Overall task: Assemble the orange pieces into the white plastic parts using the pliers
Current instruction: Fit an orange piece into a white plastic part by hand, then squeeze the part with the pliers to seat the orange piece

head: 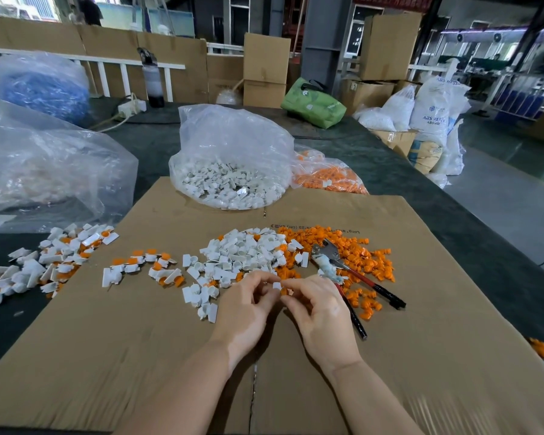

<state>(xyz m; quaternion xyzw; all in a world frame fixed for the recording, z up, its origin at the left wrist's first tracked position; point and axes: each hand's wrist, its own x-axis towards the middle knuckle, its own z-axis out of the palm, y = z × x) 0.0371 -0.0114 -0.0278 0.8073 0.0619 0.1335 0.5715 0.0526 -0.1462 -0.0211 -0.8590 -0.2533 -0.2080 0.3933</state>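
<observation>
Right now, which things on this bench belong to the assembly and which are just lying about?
In the job: white part and orange piece pinched between left hand and right hand; pliers; white pile; orange pile; finished pieces.

Lying about: bottle; green bag; power strip.

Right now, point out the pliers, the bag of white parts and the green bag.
pliers [328,253]: head view, on the metal head.
bag of white parts [233,146]: head view, on the clear plastic above the parts.
green bag [314,105]: head view, on its front face.
</observation>
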